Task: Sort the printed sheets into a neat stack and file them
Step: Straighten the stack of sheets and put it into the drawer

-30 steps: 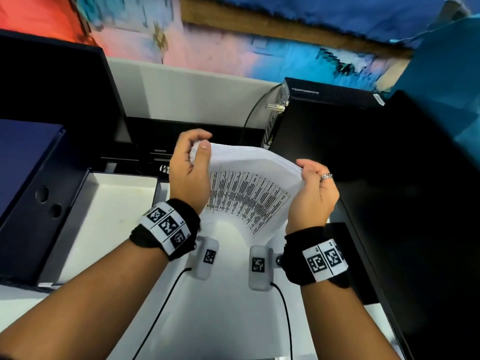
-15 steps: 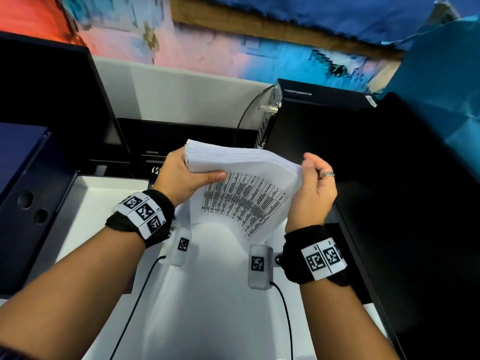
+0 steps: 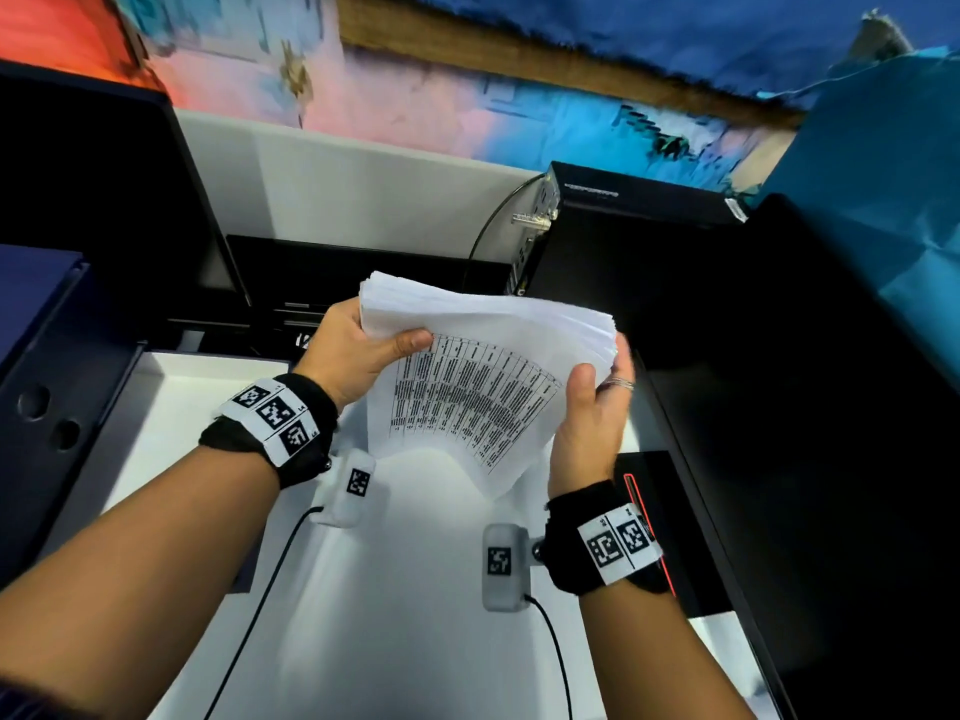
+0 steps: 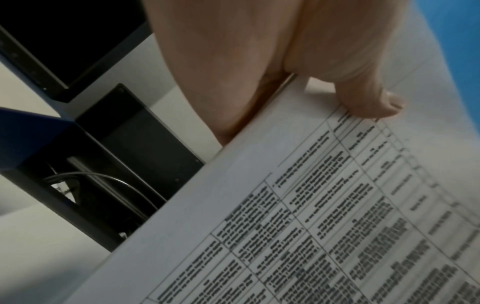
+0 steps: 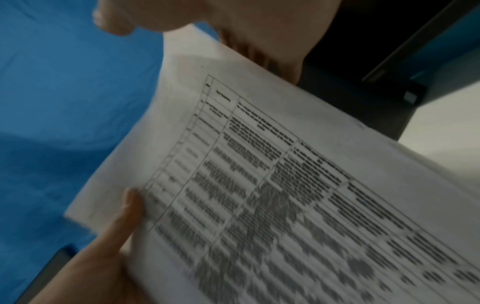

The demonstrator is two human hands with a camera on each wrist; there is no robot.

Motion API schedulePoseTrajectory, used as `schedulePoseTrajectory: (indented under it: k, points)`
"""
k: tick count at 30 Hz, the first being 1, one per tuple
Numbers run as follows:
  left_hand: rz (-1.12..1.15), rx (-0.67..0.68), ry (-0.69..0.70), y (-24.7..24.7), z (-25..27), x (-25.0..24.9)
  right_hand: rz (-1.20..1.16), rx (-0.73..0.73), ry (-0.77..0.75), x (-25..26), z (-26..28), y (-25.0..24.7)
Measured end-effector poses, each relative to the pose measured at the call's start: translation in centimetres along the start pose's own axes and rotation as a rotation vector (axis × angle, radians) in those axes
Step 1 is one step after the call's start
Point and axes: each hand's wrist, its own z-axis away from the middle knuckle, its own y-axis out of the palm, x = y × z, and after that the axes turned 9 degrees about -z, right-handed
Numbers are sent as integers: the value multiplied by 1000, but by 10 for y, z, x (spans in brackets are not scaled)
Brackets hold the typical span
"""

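Head view: left hand (image 3: 358, 350) pinching printed sheets (image 3: 483, 387) at one side edge, right hand (image 3: 592, 423) gripping the opposite edge, probably squaring them above white tray (image 3: 171, 402).

Black wristbands (image 3: 306, 428) on both bare forearms, each with white tags printed in black square codes. Grey camera pod (image 3: 503, 566) with black cable under each wrist. Ring (image 3: 621, 384) on right hand (image 3: 589, 423).

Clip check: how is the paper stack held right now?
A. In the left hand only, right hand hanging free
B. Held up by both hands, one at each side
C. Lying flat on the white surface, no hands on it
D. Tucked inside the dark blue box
B: the left hand grips the stack at its left edge with the thumb on the printed table, and the right hand holds its right edge.
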Motion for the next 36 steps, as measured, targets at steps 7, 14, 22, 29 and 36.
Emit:
schedulePoseTrajectory:
  k: [7,14,22,29,36]
  points:
    - [-33,-1,10,-1,-1,1,117,101,135,-14,-20,-9]
    - [-25,-81,64,2,2,-11,167,108,-62,1,-25,-4]
    - [2,-86,-1,5,40,9,117,175,90,-15,-8,-13]
    - [22,-34,27,1,39,2,90,185,45,-13,-12,-11]
    - [-105,-1,7,-8,17,5,103,224,32,-16,-21,-14]
